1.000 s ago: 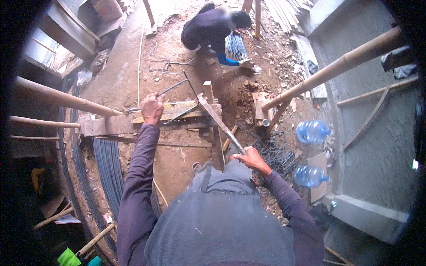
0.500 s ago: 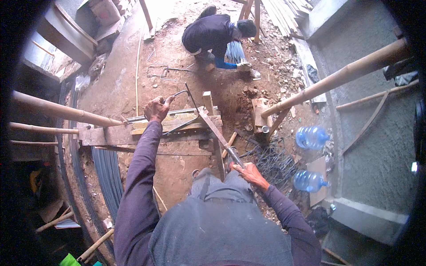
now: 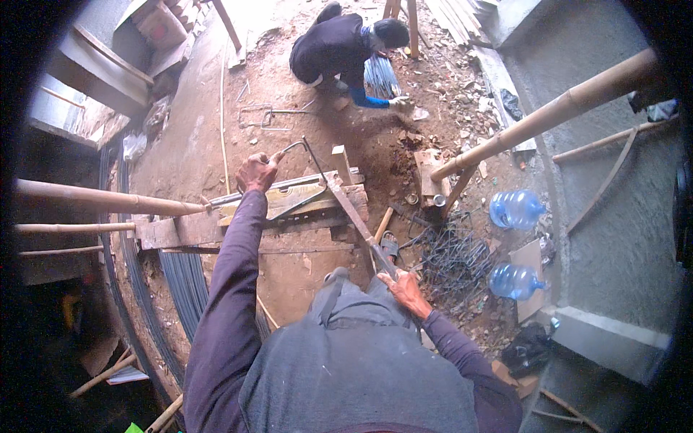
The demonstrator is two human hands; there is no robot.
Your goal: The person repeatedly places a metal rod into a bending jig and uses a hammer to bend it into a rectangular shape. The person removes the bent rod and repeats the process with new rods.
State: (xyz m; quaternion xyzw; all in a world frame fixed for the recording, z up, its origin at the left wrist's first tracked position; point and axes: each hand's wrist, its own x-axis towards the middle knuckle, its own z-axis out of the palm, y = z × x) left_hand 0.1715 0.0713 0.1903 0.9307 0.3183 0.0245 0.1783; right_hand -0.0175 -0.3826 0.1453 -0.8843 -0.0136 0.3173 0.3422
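My left hand (image 3: 258,172) is closed on a thin bent steel rod (image 3: 315,160) above the far side of a rough timber bench (image 3: 180,232). From my fist the rod runs right, turns a corner and slopes down to the bench. My right hand (image 3: 408,292) grips the near end of a long steel bar (image 3: 354,215), close to my right thigh. The bar slants up and left, its far end meeting the rod at the bench. A short wooden post (image 3: 341,162) stands just beyond that spot. Whether the bar's tip hooks the rod is too small to tell.
A co-worker (image 3: 332,50) crouches ahead beside a bundle of rods (image 3: 380,76). Bent rod frames (image 3: 274,117) lie on the dirt. Cut steel pieces (image 3: 455,256) are heaped at right, near two water jugs (image 3: 517,281). Bamboo poles (image 3: 548,115) slant in from both sides; long rods (image 3: 184,285) lie left.
The view has shifted slightly. A sandalled foot now shows more fully beside the bar. Both my hands keep their holds, and the rod and bar look nearly unchanged.
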